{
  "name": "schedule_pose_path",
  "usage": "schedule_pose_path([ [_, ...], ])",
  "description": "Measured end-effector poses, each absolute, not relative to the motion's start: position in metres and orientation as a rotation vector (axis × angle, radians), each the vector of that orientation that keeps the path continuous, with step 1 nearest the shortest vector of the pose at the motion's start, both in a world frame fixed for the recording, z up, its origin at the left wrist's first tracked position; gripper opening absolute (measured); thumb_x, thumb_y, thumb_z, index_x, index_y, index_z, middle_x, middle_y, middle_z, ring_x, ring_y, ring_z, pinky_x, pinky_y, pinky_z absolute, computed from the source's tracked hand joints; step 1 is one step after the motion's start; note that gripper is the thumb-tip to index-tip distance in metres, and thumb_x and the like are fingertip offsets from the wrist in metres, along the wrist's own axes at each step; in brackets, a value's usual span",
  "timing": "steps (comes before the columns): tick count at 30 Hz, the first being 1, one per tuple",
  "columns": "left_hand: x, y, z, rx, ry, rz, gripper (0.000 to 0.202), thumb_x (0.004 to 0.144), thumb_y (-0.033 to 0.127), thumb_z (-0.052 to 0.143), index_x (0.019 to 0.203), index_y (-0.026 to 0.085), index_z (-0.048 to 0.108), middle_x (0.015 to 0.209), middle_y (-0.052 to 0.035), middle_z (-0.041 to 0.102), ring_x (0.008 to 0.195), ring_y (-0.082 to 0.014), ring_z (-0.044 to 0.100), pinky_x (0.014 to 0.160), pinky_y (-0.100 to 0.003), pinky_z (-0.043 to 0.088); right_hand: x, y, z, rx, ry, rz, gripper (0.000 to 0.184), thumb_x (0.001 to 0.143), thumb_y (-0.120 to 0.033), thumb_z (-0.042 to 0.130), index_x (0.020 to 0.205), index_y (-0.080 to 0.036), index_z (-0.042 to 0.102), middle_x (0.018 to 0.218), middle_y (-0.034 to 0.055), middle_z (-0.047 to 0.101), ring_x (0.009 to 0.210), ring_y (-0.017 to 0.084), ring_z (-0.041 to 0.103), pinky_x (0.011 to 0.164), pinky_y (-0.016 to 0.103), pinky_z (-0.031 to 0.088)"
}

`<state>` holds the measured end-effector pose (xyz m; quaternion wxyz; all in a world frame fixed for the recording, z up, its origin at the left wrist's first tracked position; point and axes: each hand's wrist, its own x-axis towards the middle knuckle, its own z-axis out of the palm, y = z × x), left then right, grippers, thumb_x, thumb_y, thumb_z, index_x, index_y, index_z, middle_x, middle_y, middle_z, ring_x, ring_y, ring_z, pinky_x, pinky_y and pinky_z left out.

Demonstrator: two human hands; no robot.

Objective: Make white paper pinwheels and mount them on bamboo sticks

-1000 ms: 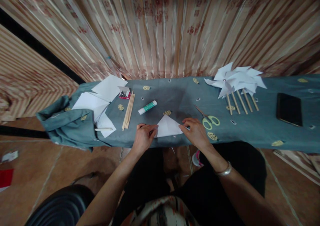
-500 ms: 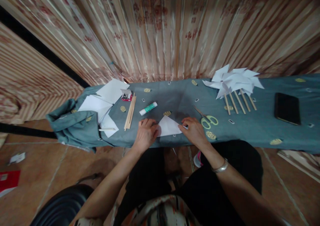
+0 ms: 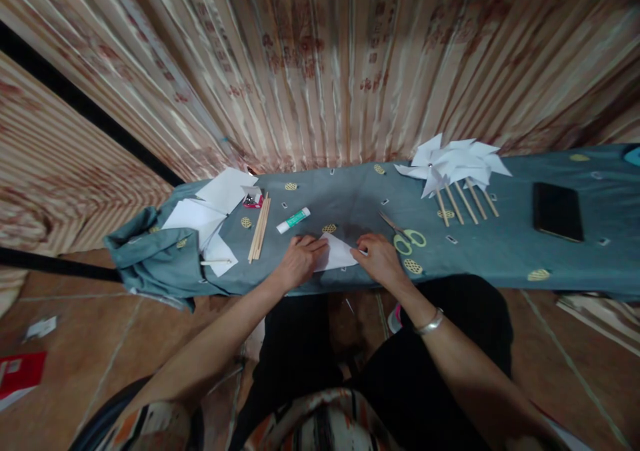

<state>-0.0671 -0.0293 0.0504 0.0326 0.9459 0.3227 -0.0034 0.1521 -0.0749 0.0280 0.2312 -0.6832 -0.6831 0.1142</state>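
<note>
A folded white sheet of paper, roughly triangular, lies on the cloth in front of me. My left hand holds its left side, the fingers reaching over the edge. At the right corner, my right hand has the paper pinched between thumb and fingers. Just right of that hand lie scissors with green handles, blades pointing away to the left. A green and white glue stick rests behind my left hand. Thin wooden sticks lie in a bundle farther left.
Paper pinwheels on sticks lie at the back right, near a black phone-like device. White sheets and a small red box are at the left. Bunched grey-green cloth covers the table's left end. A pleated curtain hangs behind.
My left hand's fingers have stretched farther over the paper's left side. The right hand keeps its pinch at the right corner. The whole view has shifted slightly.
</note>
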Motion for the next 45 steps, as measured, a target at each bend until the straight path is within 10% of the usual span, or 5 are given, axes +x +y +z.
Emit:
schedule_pose_path([
  [15, -0.065, -0.030, 0.051, 2.936, 0.991, -0.065, 0.042, 0.085, 0.009, 0.049, 0.126, 0.018, 0.056, 0.139, -0.0075, 0.056, 0.113, -0.0238, 0.050, 0.090, -0.041, 0.032, 0.183, -0.077, 0.036, -1.871, -1.816, 0.392, 0.030, 0.079, -0.027, 0.068, 0.052, -0.019, 0.059, 0.094, 0.0086, 0.073, 0.084, 0.021, 0.066, 0.079, 0.033, 0.047],
  [23, -0.064, -0.033, 0.051, 2.975, 0.983, -0.025, 0.038, 0.088, 0.011, 0.046, 0.124, 0.018, 0.056, 0.136, -0.0080, 0.058, 0.110, -0.0240, 0.051, 0.088, -0.041, 0.032, 0.142, -0.108, 0.050, -1.386, -2.092, 0.100, 0.034, 0.094, -0.013, 0.038, 0.115, -0.010, 0.064, 0.119, 0.0154, 0.066, 0.112, 0.023, 0.056, 0.099, 0.040, 0.046],
  [45, -0.067, -0.036, 0.045, 2.956, 0.978, 0.087, 0.042, 0.084, 0.010, 0.048, 0.125, 0.016, 0.056, 0.138, -0.0096, 0.056, 0.110, -0.0266, 0.051, 0.088, -0.044, 0.033, 0.172, -0.157, 0.010, -1.663, -2.070, -0.177, 0.047, 0.091, -0.011, 0.034, 0.136, -0.010, 0.049, 0.135, 0.0167, 0.055, 0.129, 0.028, 0.046, 0.105, 0.047, 0.039],
])
